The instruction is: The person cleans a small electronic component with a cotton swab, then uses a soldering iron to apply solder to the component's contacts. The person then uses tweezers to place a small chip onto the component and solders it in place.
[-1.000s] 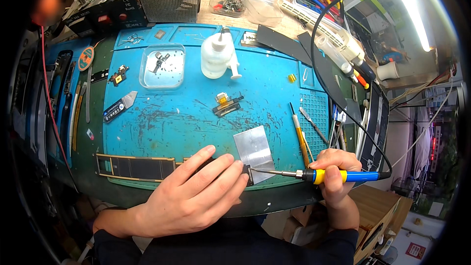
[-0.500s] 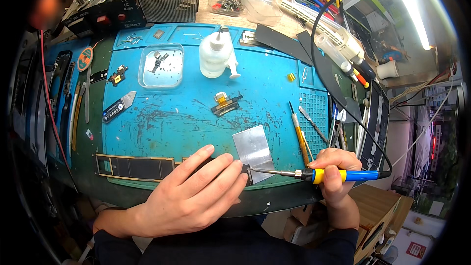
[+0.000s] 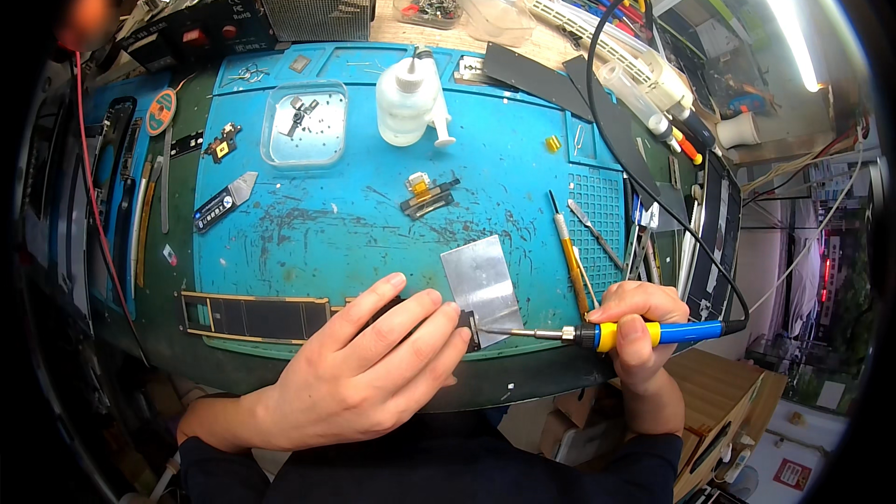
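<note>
- Blue work mat (image 3: 308, 247), scuffed dark across its middle, fills most of the frame; a crowded bench with boxes and tools runs along the top edge.
- Across the lower left of the frame lies a long dark strip (image 3: 266, 314) with thin gold-coloured edges and flat black panels, close to the mat's near edge. Its right part runs out of sight under the left hand (image 3: 364, 364).
- That hand's fingers are stretched out and close together, the index a little apart, draped over the dark work, probably to steady it. Whether the thumb pinches from below, I cannot tell.
- Past those fingertips, at lower centre, shows a small black end (image 3: 469, 329); whether it belongs to the strip is hidden.
- At lower right, the right hand (image 3: 644, 310) pinches a yellow-and-blue soldering iron (image 3: 607, 337) between thumb and fingers, pen-like and nearly level, likely for fine control. Its slim metal tip points left at the black end; contact is too small to judge.
- Beneath the tip lies a shiny silver sheet (image 3: 476, 271), creased across its lower part, perhaps put there to shield the mat from heat.
</note>
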The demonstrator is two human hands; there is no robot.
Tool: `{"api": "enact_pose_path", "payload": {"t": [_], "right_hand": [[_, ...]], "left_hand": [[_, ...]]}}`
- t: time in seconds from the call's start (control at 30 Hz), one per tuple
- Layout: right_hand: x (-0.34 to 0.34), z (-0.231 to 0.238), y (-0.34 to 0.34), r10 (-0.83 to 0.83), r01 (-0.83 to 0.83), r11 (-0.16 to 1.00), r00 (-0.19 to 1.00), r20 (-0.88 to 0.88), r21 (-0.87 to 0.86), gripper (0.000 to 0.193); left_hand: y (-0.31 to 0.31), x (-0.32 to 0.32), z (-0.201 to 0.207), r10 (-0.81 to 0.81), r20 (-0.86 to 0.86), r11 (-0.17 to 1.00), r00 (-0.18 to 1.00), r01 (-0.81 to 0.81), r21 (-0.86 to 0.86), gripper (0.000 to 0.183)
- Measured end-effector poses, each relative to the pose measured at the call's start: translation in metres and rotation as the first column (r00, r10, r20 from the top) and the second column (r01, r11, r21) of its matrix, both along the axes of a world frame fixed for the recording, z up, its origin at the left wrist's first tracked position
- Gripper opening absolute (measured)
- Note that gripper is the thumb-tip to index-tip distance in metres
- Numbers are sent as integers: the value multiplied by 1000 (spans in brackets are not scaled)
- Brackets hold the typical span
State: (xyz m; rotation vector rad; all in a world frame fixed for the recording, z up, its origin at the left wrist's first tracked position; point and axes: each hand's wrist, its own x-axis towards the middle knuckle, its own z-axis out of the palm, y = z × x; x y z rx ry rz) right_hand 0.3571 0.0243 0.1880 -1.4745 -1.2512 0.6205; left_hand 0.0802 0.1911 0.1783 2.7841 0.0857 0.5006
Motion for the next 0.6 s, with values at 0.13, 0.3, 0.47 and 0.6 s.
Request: {"api": "enact_pose_path", "payload": {"t": [0.13, 0.3, 0.47, 0.6], "right_hand": [[0, 2, 1, 4, -4, 1000, 1000, -4, -18, 22], [0, 0, 0, 15, -15, 1000, 1000, -7, 3, 21], [1, 1, 1, 19, -19, 1000, 1000, 3, -11, 20], [0, 1, 1, 5, -5, 1000, 1000, -4, 0, 20]], "left_hand": [[0, 0, 0, -2, -3, 1000, 1000, 2, -5, 41], [0, 0, 1, 0, -9, 1000, 1000, 0, -7, 41], [0, 0, 0, 2, -6, 1000, 1000, -2, -5, 41], [0, 0, 0, 3, -6, 1000, 1000, -3, -3, 42]]}}
